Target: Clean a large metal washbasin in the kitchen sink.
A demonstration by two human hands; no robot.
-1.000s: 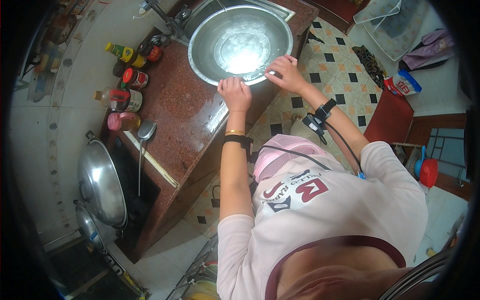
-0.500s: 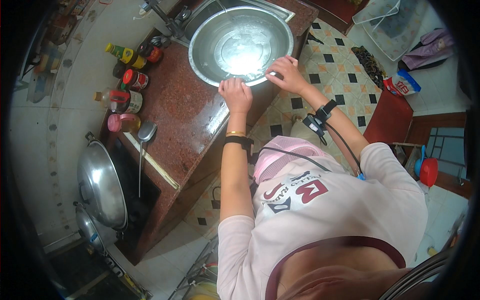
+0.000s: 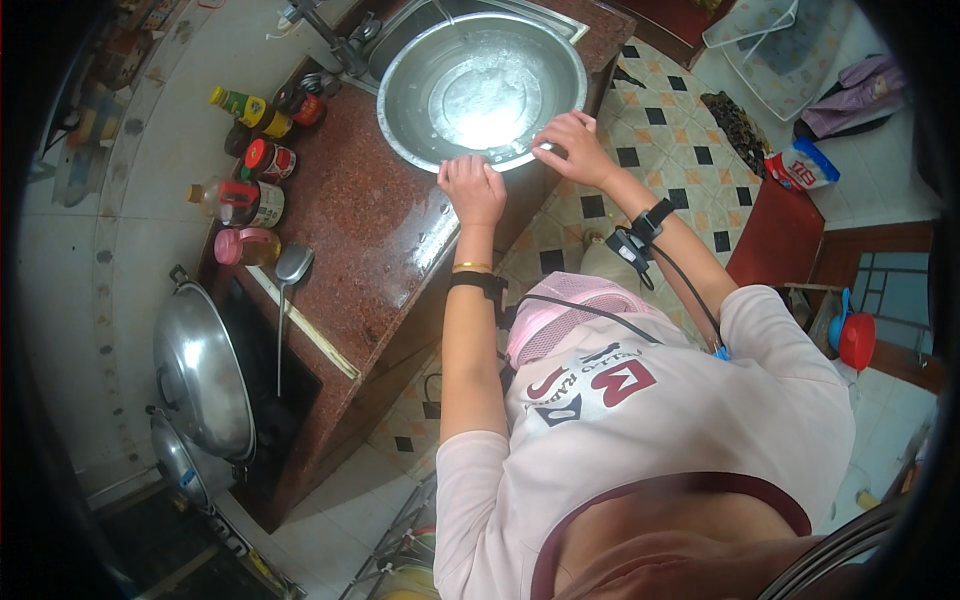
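Note:
A large shiny metal basin (image 3: pixel 420 70) with a little water in it sits in the sink at the end of a red-brown stone counter (image 3: pixel 370 220). My left hand (image 3: pixel 473 185) grips the basin's near rim with the fingers curled over it. My right hand (image 3: pixel 566 143) pinches the same rim a little further right. Both forearms reach up from the lower part of the view, each wearing a black wristband.
A tap (image 3: pixel 325 35) stands left of the basin. Sauce bottles and jars (image 3: pixel 255 160) line the counter's wall side, with a metal ladle (image 3: pixel 288 280) beside them. A domed wok lid (image 3: pixel 200 370) covers the stove at lower left. Checkered floor tiles (image 3: pixel 670 100) lie to the right.
Both hands stay on the basin's near rim; the right hand has shifted slightly along it. The basin looks nearly unmoved.

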